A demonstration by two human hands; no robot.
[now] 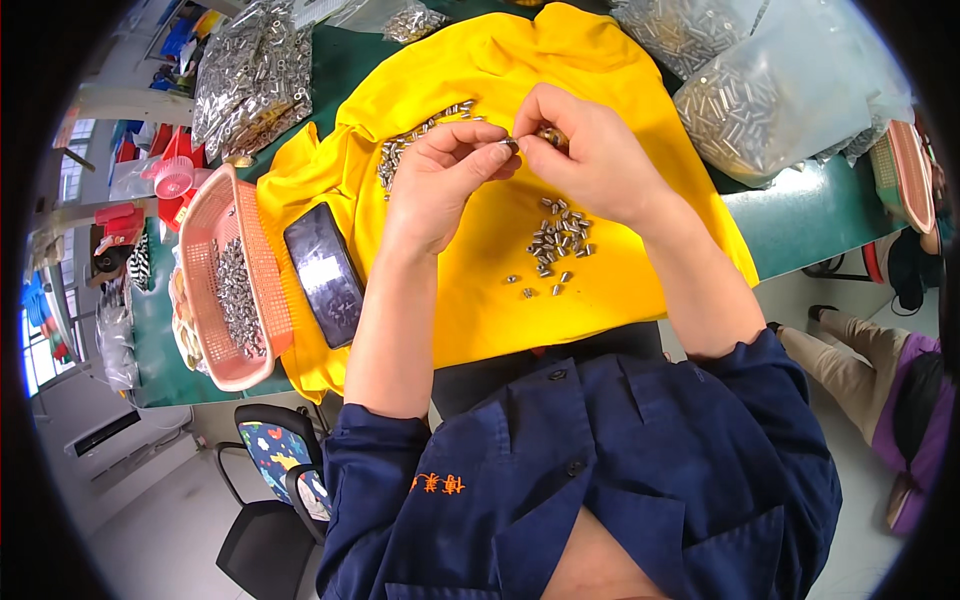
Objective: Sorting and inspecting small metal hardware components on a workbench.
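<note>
My left hand [447, 180] is closed in a pinch on a small dark metal part [511, 145]. The fingertips of my right hand [590, 155] meet it from the other side, thumb and forefinger pressed together. A brass-coloured bit shows in the curl of the right fingers; its shape is partly hidden. Both hands hover over a yellow cloth [480, 310]. On the cloth, below the right hand, lies a loose pile of small metal cylinders [560, 237]. A second, larger group of metal cylinders [405, 145] spreads behind the left hand, which covers part of it.
A black phone [325, 275] lies left of my left forearm. Beside it stands a pink plastic basket [270, 290] with many small metal parts inside. Clear bags of metal parts [255, 75] sit at far left and far right [735, 105]. A person's legs [850, 355] show at right.
</note>
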